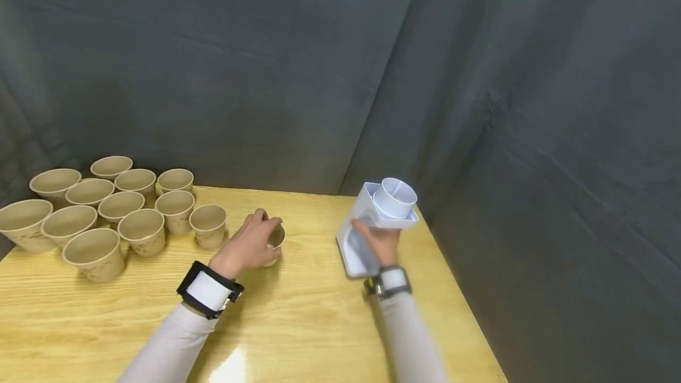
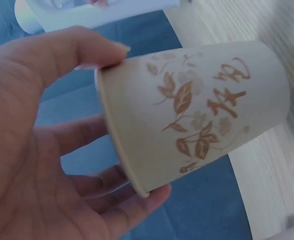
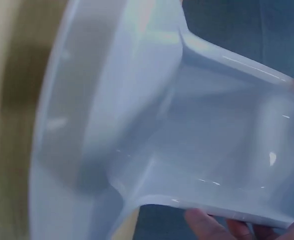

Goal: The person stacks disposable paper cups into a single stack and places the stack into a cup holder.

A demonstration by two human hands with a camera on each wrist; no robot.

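My left hand (image 1: 249, 242) pinches a paper cup (image 1: 275, 237) by its rim, thumb on one side and fingers on the other. In the left wrist view this paper cup (image 2: 201, 112) is pale, with brown leaves and characters printed on its wall, and its base is close to the tabletop. Over to the right, my right hand (image 1: 382, 244) grips a white plastic holder (image 1: 352, 247) topped by a round tube (image 1: 396, 197). Fingertips (image 3: 201, 224) show along one edge of the holder's recessed body (image 3: 216, 135) in the right wrist view.
Several more paper cups (image 1: 142, 232) stand upright in rows on the left of the wooden table (image 1: 298, 324). The nearest of them, a small paper cup (image 1: 208, 226), is just left of my left hand. Dark grey curtains (image 1: 255, 75) hang behind and to the right.
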